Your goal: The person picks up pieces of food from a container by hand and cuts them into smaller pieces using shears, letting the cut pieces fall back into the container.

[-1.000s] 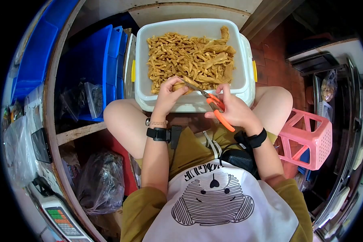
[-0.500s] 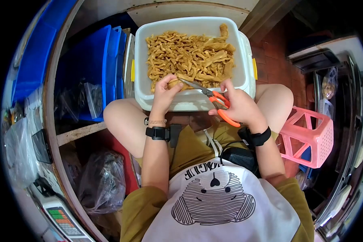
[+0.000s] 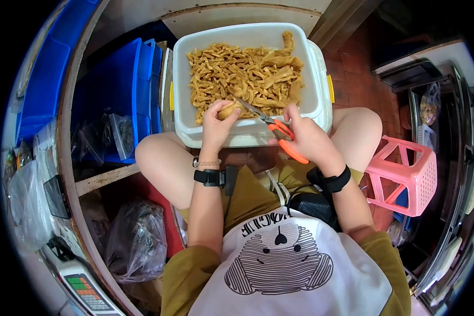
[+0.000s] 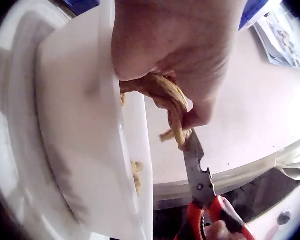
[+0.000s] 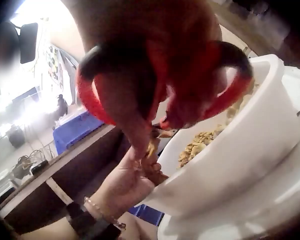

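Note:
Near the front rim of a white tub (image 3: 183, 113), the left hand (image 3: 216, 126) pinches a folded tan strip (image 3: 228, 110); the left wrist view shows this strip (image 4: 165, 97) hanging from the fingers. The right hand (image 3: 309, 138) grips orange-handled scissors (image 3: 292, 151), its fingers through the handles. Their blades (image 4: 192, 160) point at the strip and touch its lower end by the left fingertip. Cut tan pieces (image 3: 221, 68) fill much of the tub, with longer uncut pieces (image 3: 282, 73) at its right side.
Blue bins (image 3: 142, 89) stand on a shelf at the left, above a plastic bag (image 3: 137, 237). A scale (image 3: 87, 289) is at the lower left. A pink stool (image 3: 405, 174) lies to the right of the person's knee.
The scissors' blades have shifted slightly relative to the left fingers, and their handles have moved a little. The left hand keeps its pinch on the strip. The head view has shifted slightly.

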`<state>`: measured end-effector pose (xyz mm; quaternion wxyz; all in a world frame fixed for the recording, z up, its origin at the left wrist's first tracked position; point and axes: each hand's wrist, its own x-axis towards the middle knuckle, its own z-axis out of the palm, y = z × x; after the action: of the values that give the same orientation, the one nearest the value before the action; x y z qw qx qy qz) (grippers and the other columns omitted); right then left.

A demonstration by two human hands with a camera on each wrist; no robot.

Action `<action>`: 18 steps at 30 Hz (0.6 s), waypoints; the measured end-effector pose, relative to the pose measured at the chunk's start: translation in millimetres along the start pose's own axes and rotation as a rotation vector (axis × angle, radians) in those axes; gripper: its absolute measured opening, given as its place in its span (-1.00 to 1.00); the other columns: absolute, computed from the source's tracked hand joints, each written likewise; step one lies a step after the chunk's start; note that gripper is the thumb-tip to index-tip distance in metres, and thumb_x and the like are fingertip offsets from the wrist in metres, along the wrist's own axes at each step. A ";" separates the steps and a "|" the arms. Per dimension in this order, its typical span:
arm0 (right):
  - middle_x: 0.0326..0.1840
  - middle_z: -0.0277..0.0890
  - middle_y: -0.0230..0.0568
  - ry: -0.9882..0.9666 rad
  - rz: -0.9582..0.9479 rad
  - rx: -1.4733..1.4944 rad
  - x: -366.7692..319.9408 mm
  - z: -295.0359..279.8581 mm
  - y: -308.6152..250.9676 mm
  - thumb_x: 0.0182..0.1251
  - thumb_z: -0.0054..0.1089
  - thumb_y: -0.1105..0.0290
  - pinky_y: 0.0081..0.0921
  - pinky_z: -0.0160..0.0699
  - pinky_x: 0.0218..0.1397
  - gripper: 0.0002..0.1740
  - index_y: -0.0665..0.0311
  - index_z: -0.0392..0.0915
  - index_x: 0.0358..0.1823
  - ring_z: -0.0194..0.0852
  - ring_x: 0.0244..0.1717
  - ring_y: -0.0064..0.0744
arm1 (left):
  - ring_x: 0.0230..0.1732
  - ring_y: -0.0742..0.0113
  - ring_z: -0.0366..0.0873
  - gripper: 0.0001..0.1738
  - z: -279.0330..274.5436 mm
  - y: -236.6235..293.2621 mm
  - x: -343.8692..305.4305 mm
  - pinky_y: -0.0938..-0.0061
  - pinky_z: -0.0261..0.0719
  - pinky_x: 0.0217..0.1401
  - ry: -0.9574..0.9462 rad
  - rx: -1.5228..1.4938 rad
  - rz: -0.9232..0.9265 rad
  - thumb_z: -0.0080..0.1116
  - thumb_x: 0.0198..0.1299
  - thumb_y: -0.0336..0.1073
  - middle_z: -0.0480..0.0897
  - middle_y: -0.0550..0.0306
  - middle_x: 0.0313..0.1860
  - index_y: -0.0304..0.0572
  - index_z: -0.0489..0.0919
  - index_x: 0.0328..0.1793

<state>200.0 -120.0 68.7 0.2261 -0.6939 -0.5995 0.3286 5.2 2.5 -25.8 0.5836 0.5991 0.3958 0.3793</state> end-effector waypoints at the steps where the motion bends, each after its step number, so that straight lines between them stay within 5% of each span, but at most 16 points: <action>1: -0.56 0.46 0.16 0.001 -0.001 -0.001 0.2 0.6 0.6 -0.08 0.49 0.00 -0.13 0.45 -0.39 -0.26 0.29 0.17 -0.15 0.50 -0.45 0.22 | -0.24 0.51 0.42 -0.81 0.1 -0.3 -0.1 0.61 0.39 -0.11 0.000 0.000 0.001 0.32 0.08 -0.43 0.47 0.27 -0.33 -0.36 0.55 -0.24; 4: -0.56 0.46 0.13 0.027 -0.014 0.032 0.9 4.9 5.3 -0.10 0.50 -0.03 -0.13 0.44 -0.41 -0.25 0.29 0.17 -0.16 0.50 -0.45 0.20 | -0.22 0.52 0.42 -0.81 -0.2 0.8 -0.5 0.62 0.38 -0.10 -0.011 0.005 0.038 0.30 0.10 -0.43 0.49 0.28 -0.30 -0.37 0.55 -0.22; 6: -0.65 0.40 -0.06 0.138 -0.029 0.025 0.3 6.6 7.2 -0.08 0.52 0.02 -0.32 0.39 -0.47 -0.27 0.23 0.13 -0.18 0.40 -0.59 0.02 | -0.17 0.57 0.46 -0.84 -0.8 4.2 -0.7 0.65 0.41 -0.08 -0.012 -0.119 -0.052 0.21 0.21 -0.45 0.55 0.31 -0.22 -0.29 0.56 -0.10; 9: -0.56 0.45 0.03 0.105 0.047 -0.057 -1.6 -2.9 2.2 -0.20 0.52 -0.15 -0.19 0.42 -0.42 -0.16 0.26 0.16 -0.17 0.50 -0.45 0.14 | -0.13 0.54 0.47 -0.81 -0.4 12.7 -2.3 0.63 0.40 -0.02 0.082 -0.434 -0.149 0.17 0.24 -0.42 0.56 0.30 -0.19 -0.31 0.54 -0.03; 15: -0.56 0.44 0.02 0.042 -0.003 -0.060 -1.5 -2.1 7.6 -0.21 0.49 -0.22 -0.22 0.43 -0.40 -0.13 0.25 0.16 -0.17 0.50 -0.46 0.12 | -0.15 0.59 0.48 -0.81 -4.0 17.1 -1.2 0.67 0.39 0.01 0.051 -0.629 -0.133 0.12 0.26 -0.44 0.59 0.30 -0.18 -0.31 0.54 -0.01; 18: -0.48 0.42 -0.07 0.008 0.035 -0.046 -0.7 -0.7 7.4 -0.20 0.58 -0.02 -0.29 0.42 -0.35 -0.17 0.23 0.13 -0.14 0.46 -0.45 0.01 | -0.15 0.59 0.48 -0.81 -4.8 18.1 -2.8 0.66 0.40 -0.01 -0.035 -0.490 -0.155 0.12 0.27 -0.43 0.59 0.30 -0.18 -0.29 0.54 -0.02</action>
<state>205.5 -122.0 64.1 0.2068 -0.7107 -0.5935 0.3160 0.3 1.7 -7.6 0.7455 0.4142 0.3264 0.4076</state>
